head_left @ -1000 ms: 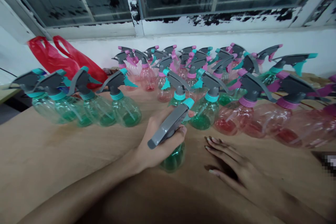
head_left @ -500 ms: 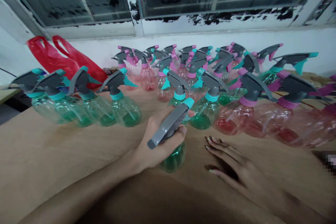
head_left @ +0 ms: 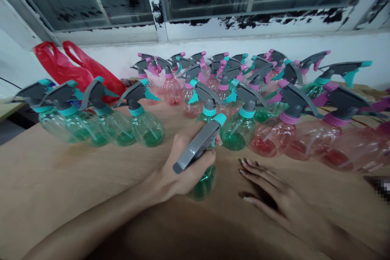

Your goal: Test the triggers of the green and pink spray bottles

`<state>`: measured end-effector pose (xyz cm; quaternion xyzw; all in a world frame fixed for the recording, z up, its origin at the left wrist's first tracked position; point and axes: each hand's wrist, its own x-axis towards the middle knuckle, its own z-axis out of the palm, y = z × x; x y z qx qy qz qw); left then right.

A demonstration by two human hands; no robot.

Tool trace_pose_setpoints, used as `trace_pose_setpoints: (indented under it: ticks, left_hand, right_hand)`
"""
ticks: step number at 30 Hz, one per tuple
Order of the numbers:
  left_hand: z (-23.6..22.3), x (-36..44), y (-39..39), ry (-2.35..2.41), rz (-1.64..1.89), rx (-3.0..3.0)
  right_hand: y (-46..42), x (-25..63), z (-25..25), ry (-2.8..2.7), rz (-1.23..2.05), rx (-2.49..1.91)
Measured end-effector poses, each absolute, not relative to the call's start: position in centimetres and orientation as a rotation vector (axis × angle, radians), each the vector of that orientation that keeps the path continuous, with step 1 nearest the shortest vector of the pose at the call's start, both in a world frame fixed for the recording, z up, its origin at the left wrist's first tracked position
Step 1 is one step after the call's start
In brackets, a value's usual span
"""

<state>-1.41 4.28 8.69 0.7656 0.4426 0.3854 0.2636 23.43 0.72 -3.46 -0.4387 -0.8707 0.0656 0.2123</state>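
Observation:
My left hand is wrapped round the neck of a green spray bottle, whose grey trigger head with a teal nozzle tip points away from me. This bottle stands upright on the wooden table. My right hand is open and rests on the tabletop to the right of it, fingers spread and holding nothing. Just beyond my hands stand another green spray bottle with a teal collar and a pink spray bottle with a pink collar. Both have a little coloured liquid at the bottom.
Several green spray bottles form a row on the left. More pink spray bottles stand at the right, and a crowd of pink and green ones fills the back by the wall. Behind the left row sits a red plastic bag.
Almost nothing differs. My left hand keeps its hold on the green spray bottle, and my right hand stays flat on the table. The whole view has shifted very slightly.

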Motion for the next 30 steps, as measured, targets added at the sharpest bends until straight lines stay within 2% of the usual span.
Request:
trace_pose_setpoints:
  ticks: [30]
  left_hand:
    - [8.12, -1.35, 4.71, 1.180, 1.065, 2.015]
  right_hand:
    - [0.84, 23.55, -3.59, -2.450, 0.121, -1.201]
